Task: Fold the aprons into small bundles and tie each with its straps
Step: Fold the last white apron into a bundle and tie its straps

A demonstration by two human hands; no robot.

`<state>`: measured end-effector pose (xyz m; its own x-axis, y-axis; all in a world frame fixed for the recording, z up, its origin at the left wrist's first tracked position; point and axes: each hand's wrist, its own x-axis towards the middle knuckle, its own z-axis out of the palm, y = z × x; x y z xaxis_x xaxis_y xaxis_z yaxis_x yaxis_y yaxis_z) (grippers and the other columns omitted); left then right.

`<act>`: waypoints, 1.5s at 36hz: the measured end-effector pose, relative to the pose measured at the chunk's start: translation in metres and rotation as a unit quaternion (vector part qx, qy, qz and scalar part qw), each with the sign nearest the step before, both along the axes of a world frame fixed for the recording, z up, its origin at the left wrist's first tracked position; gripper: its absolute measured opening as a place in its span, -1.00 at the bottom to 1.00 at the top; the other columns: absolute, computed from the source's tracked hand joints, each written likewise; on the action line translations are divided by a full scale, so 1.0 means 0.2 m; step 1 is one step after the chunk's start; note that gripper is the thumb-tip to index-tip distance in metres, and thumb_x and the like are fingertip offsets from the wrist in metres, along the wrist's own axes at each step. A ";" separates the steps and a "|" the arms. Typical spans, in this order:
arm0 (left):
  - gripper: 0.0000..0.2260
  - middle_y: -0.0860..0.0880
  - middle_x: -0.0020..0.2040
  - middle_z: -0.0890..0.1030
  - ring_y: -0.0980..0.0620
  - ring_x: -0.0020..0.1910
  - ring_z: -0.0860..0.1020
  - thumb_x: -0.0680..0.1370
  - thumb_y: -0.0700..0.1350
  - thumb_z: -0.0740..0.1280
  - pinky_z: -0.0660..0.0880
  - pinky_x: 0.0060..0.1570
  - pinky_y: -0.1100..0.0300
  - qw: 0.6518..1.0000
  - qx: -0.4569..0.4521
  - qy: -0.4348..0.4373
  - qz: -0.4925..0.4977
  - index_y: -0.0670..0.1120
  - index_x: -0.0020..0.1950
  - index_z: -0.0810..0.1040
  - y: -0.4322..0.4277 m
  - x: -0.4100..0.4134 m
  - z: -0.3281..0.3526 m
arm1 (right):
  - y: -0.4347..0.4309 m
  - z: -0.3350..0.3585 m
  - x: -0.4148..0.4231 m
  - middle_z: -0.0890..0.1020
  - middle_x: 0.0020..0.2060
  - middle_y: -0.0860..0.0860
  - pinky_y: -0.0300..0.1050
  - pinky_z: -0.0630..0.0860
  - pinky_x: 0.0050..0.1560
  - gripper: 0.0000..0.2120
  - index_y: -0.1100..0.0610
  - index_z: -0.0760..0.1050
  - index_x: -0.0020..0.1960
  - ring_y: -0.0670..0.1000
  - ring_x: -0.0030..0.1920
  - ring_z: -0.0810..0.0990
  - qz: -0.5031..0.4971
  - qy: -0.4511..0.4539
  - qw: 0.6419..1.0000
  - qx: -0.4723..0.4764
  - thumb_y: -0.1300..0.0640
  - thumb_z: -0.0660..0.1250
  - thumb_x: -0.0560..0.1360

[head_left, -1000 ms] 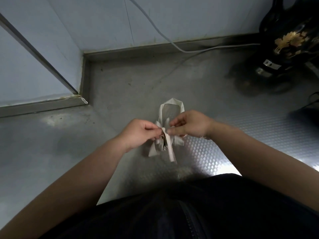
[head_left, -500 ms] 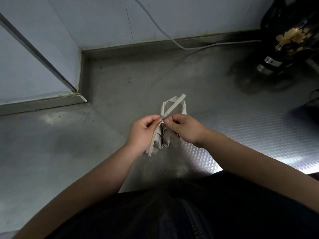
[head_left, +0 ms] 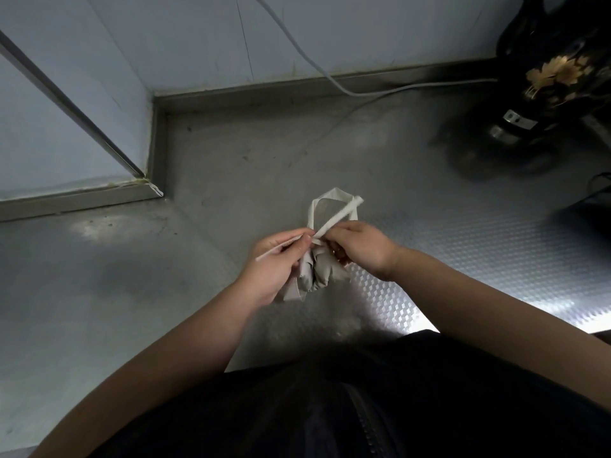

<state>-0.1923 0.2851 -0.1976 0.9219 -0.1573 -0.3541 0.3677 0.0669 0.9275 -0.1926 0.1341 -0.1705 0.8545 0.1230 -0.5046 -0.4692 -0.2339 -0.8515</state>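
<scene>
While left hand (head_left: 274,262) and right hand (head_left: 360,249) are pinching strap ends (head_left: 340,214), we are aiming for even opposite pulls, cinching bundle (head_left: 314,272) tight.

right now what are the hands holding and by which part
The folded apron, by its straps: left hand pinches one, right hand the other.

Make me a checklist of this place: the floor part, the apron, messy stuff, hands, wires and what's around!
Surface: grey metal surface, patterned at right.
Job's things: apron bundle between the hands, one strap sticking up.
Clutter: black object with gold flowers, far right.
Hands: left hand and right hand each pinch a strap.
Cables: white cable running along the back edge.
Surroundings: pale wall, corner at left.
</scene>
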 end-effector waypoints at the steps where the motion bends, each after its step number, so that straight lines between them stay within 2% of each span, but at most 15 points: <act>1: -0.85 0.12 -0.39 0.63 0.21 -0.41 0.49 0.54 -0.30 0.28 0.44 -0.35 0.41 1.000 -0.004 0.005 -0.011 -0.12 -0.05 0.61 0.00 0.00 0.01 | 0.00 -0.01 0.01 0.43 -0.48 -0.07 -0.23 0.32 -0.32 -0.65 0.11 0.41 -0.36 -0.11 -0.44 0.37 -0.002 0.000 1.000 0.001 0.10 0.20 0.60; 4: -0.83 0.13 -0.37 0.63 0.24 -0.39 0.50 0.55 -0.32 0.26 0.45 -0.31 0.42 0.998 0.010 -0.004 -0.067 -0.12 0.00 0.60 0.00 0.00 0.02 | -0.02 -0.01 0.01 0.44 -0.46 -0.01 -0.23 0.36 -0.33 -0.64 0.11 0.40 -0.38 -0.08 -0.43 0.38 0.028 0.001 1.000 -0.010 0.03 0.26 0.56; 8: -0.81 0.10 -0.31 0.66 0.20 -0.27 0.59 0.54 -0.32 0.27 0.52 -0.24 0.37 0.996 0.020 -0.015 -0.082 -0.09 -0.13 0.61 0.03 0.01 0.03 | -0.04 0.02 0.02 0.51 -0.42 -0.08 -0.34 0.40 -0.31 -0.77 0.06 0.47 -0.33 -0.17 -0.41 0.44 0.144 -0.008 0.986 -0.086 0.03 0.44 0.44; 15: -0.85 0.10 -0.31 0.66 0.23 -0.32 0.55 0.50 -0.30 0.34 0.49 -0.26 0.38 0.997 0.023 -0.019 -0.068 -0.08 -0.13 0.64 0.02 0.01 0.02 | -0.03 0.01 0.02 0.56 -0.28 0.20 -0.11 0.30 -0.30 -0.61 0.34 0.52 -0.14 0.04 -0.29 0.44 0.196 -0.124 0.927 -0.294 -0.03 0.29 0.53; 19: -0.84 0.07 -0.30 0.66 0.14 -0.29 0.54 0.49 -0.31 0.34 0.50 -0.20 0.32 0.999 0.004 -0.011 -0.044 -0.08 -0.14 0.65 0.02 0.00 0.02 | -0.01 0.01 0.01 0.48 -0.37 0.03 -0.14 0.24 -0.29 -0.64 0.13 0.37 -0.34 0.03 -0.25 0.44 0.215 -0.149 0.900 -0.348 -0.01 0.20 0.58; 22: -0.83 0.11 -0.31 0.67 0.22 -0.29 0.58 0.50 -0.32 0.33 0.53 -0.17 0.35 0.999 0.000 -0.017 -0.034 -0.08 -0.14 0.64 0.00 -0.02 0.03 | -0.02 0.02 0.02 0.41 -0.40 -0.01 -0.16 0.26 -0.25 -0.59 0.03 0.25 -0.41 0.03 -0.25 0.43 0.215 -0.147 0.892 -0.369 0.01 0.15 0.60; 27: -0.78 0.14 -0.30 0.67 0.27 -0.27 0.60 0.50 -0.36 0.30 0.51 -0.14 0.42 0.999 -0.026 -0.029 -0.024 -0.11 0.06 0.59 -0.01 -0.04 0.04 | 0.00 0.02 0.03 0.39 -0.45 0.00 -0.17 0.26 -0.38 -0.59 0.11 0.28 -0.44 0.02 -0.33 0.39 0.157 -0.089 0.936 -0.303 0.09 0.19 0.58; 32: -0.79 0.10 -0.26 0.66 0.22 -0.21 0.61 0.48 -0.37 0.32 0.52 -0.08 0.39 0.999 -0.023 -0.036 -0.026 -0.15 0.05 0.60 -0.01 -0.05 0.03 | -0.02 0.01 0.02 0.45 -0.34 0.10 -0.09 0.38 -0.18 -0.81 0.25 0.44 -0.25 0.02 -0.28 0.43 0.028 0.049 0.998 -0.025 0.28 0.22 0.55; 34: -0.79 0.11 -0.27 0.66 0.22 -0.21 0.61 0.48 -0.38 0.32 0.52 -0.06 0.38 0.999 -0.011 -0.042 -0.024 -0.16 0.03 0.61 0.00 -0.06 0.02 | -0.02 0.02 0.01 0.51 -0.29 0.13 -0.13 0.42 -0.08 -0.86 0.29 0.49 -0.17 0.03 -0.23 0.47 -0.029 0.092 0.988 0.120 0.35 0.21 0.54; 36: -0.78 0.11 -0.27 0.66 0.21 -0.19 0.61 0.47 -0.38 0.32 0.52 0.00 0.34 0.998 -0.002 -0.053 -0.039 -0.13 0.01 0.61 0.01 -0.06 0.02 | -0.02 0.03 0.01 0.59 -0.22 0.14 -0.11 0.50 0.10 -0.89 0.29 0.52 -0.15 0.05 -0.15 0.57 -0.040 0.113 0.977 0.178 0.32 0.26 0.53; 38: -0.77 0.11 -0.24 0.66 0.20 -0.16 0.61 0.47 -0.39 0.33 0.51 0.04 0.32 0.997 0.003 -0.063 -0.052 -0.09 -0.04 0.62 0.01 -0.07 0.02 | -0.02 0.03 0.00 0.60 -0.18 0.16 -0.12 0.52 0.11 -0.88 0.31 0.51 -0.16 0.06 -0.11 0.59 -0.029 0.114 0.977 0.177 0.30 0.27 0.53; 41: -0.76 0.11 -0.19 0.65 0.23 -0.12 0.60 0.46 -0.38 0.34 0.49 0.04 0.36 0.995 0.011 -0.078 -0.056 -0.04 -0.15 0.64 0.01 -0.09 0.02 | -0.02 0.03 -0.01 0.59 -0.24 0.14 -0.24 0.57 -0.06 -0.83 0.30 0.47 -0.21 0.00 -0.18 0.59 -0.066 0.108 0.972 0.198 0.33 0.22 0.55; 45: -0.76 0.06 -0.12 0.63 0.25 -0.12 0.60 0.47 -0.37 0.34 0.48 0.01 0.39 0.996 0.004 -0.077 -0.038 -0.03 -0.14 0.64 0.02 -0.09 0.02 | 0.00 -0.01 -0.05 0.56 -0.31 0.14 -0.13 0.50 -0.12 -0.76 0.25 0.46 -0.22 0.04 -0.26 0.55 -0.113 0.071 0.970 0.203 0.30 0.16 0.59; 51: -0.78 -0.01 -0.04 0.62 0.24 -0.04 0.59 0.47 -0.37 0.34 0.47 0.09 0.36 0.997 -0.001 -0.075 -0.021 -0.06 -0.08 0.63 0.04 -0.12 0.02 | 0.03 -0.07 -0.10 0.51 -0.34 0.10 -0.08 0.40 -0.29 -0.79 0.15 0.46 -0.22 0.02 -0.35 0.44 -0.148 -0.003 0.985 0.093 0.22 0.22 0.59; 54: -0.79 0.01 -0.06 0.61 0.23 -0.07 0.59 0.47 -0.35 0.35 0.49 0.09 0.34 0.995 0.033 -0.088 -0.024 -0.04 -0.12 0.64 0.05 -0.11 0.01 | 0.04 -0.08 -0.10 0.54 -0.29 0.05 -0.01 0.47 -0.18 -0.80 0.10 0.45 -0.21 0.01 -0.27 0.49 -0.146 -0.039 0.988 0.009 0.17 0.22 0.59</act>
